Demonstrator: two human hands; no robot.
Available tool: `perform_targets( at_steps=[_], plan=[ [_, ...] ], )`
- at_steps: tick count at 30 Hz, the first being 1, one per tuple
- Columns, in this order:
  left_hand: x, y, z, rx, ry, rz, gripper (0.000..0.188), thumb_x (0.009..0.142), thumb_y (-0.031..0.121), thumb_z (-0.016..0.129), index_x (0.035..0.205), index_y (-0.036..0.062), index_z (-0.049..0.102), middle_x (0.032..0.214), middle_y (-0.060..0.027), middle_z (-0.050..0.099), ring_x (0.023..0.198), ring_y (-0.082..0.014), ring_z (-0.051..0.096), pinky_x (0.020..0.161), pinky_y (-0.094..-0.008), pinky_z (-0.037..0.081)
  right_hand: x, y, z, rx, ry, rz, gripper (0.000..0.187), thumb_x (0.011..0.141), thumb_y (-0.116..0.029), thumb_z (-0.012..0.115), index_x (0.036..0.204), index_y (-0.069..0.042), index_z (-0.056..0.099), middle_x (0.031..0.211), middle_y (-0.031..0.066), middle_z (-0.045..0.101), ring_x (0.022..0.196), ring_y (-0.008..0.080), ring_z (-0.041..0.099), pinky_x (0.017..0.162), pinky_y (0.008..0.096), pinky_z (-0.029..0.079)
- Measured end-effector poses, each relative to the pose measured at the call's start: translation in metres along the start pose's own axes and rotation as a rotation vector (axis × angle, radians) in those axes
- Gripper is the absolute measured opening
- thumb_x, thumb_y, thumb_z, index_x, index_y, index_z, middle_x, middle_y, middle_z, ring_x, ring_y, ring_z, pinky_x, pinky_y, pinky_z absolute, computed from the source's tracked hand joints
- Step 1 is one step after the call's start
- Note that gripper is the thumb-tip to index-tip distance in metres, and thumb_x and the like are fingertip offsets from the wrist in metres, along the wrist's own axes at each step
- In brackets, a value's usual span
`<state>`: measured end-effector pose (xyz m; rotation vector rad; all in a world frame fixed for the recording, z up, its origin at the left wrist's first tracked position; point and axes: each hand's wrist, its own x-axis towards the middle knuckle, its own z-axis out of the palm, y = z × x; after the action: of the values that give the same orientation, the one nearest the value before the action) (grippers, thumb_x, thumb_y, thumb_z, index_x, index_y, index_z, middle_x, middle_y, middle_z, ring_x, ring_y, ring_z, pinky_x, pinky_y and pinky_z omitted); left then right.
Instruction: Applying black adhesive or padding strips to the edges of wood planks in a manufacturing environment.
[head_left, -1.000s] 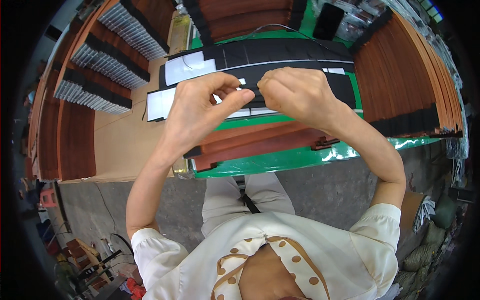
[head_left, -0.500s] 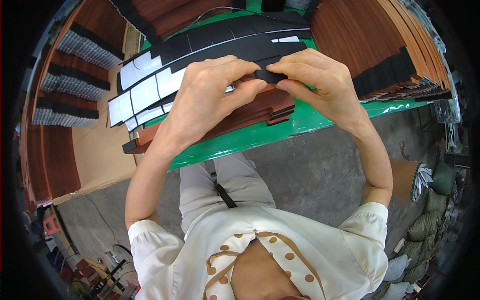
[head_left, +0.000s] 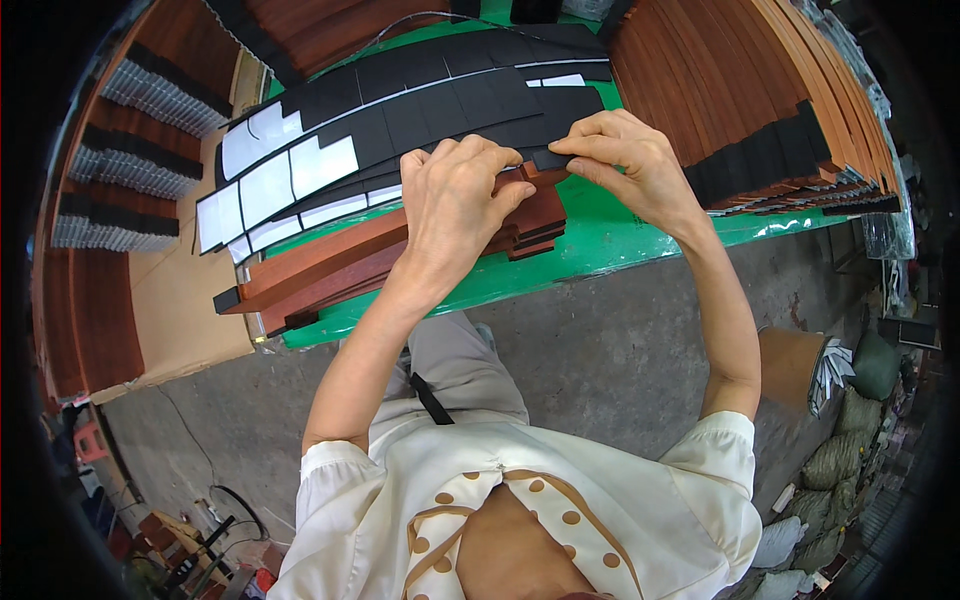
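Note:
A long red-brown wooden board (head_left: 330, 244) lies slanted on a stack of similar boards (head_left: 500, 245) near the table's front edge. My left hand (head_left: 450, 205) is bent round the board near its right end, thumb on the near side and index finger at the upper edge. At that right end sits a small black foam piece (head_left: 547, 160). My right hand (head_left: 632, 172) pinches the piece's right side between thumb and fingertips. Another black piece (head_left: 228, 299) covers the board's left end. The left hand hides part of the board.
Behind the hands lie black foam sheets (head_left: 440, 108) with white backing squares (head_left: 325, 168) on a green table cover (head_left: 640, 240). Black-ended boards (head_left: 720, 90) are stacked at right, more (head_left: 150, 140) at left. A cardboard box (head_left: 790, 365) stands on the floor.
Both hands held the black foam piece between them; now it sits at the board's end and my left fingers have come off it. The view has shifted slightly, showing more of the board.

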<state>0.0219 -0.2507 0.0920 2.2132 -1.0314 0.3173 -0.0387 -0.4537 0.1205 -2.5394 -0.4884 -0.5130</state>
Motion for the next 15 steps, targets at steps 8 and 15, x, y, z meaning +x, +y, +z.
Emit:
perform_targets(
  at_steps=[8,15],
  plan=[
    [0.000,0.001,0.005,-0.008,0.035,-0.012,0.018,0.071,0.022,0.074,0.084,0.0107,0.070,0.081,0.0027,0.064,0.070,-0.0153,0.055,0.067,-0.0317,0.032,0.000,0.007,0.010,0.013,-0.029,0.011,0.019,0.074,-0.011,0.069,0.093,-0.011,0.071,0.089,0.0027,0.063,0.083,0.0206,0.056,0.073,0.0329,0.047],
    [0.001,0.001,0.006,-0.002,0.045,-0.013,0.020,0.069,0.022,0.075,0.085,0.0106,0.069,0.080,0.0025,0.064,0.070,-0.0154,0.055,0.067,-0.0314,0.032,0.002,0.007,0.012,0.029,-0.040,0.032,0.019,0.075,-0.010,0.068,0.093,-0.010,0.071,0.089,0.0031,0.062,0.084,0.0211,0.057,0.073,0.0334,0.048]
  ],
)
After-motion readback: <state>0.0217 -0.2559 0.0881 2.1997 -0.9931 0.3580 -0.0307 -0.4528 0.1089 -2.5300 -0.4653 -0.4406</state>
